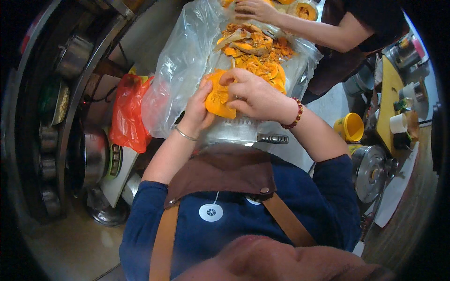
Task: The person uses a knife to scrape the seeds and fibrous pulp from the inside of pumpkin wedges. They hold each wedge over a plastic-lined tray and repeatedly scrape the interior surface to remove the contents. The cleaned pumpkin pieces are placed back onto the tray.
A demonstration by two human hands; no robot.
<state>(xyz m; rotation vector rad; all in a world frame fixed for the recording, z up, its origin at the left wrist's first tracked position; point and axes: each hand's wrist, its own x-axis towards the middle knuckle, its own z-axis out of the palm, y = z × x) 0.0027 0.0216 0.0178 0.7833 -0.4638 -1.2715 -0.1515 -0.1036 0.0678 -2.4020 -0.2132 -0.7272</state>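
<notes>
My left hand (198, 105) is closed on the left side of an orange pumpkin piece (219, 98), held above the worktop. The fingers of my right hand (246, 93) are curled at the inner, stringy side of that piece; whether they grip anything is hidden. A wide-bladed knife (233, 131) lies flat just below the hands, its dark handle towards the right. Beyond my hands is a heap of cut pumpkin pieces (263, 70), and behind it a pile of pumpkin peel, seeds and pulp (255, 42).
Clear plastic sheeting (179, 66) covers the left of the worktop, beside a red plastic bag (130, 112). Across it, a co-worker's arm (309, 30) reaches towards more pumpkin (306, 12). Metal pots (95, 156) stand left; a yellow bucket (353, 126) is at right.
</notes>
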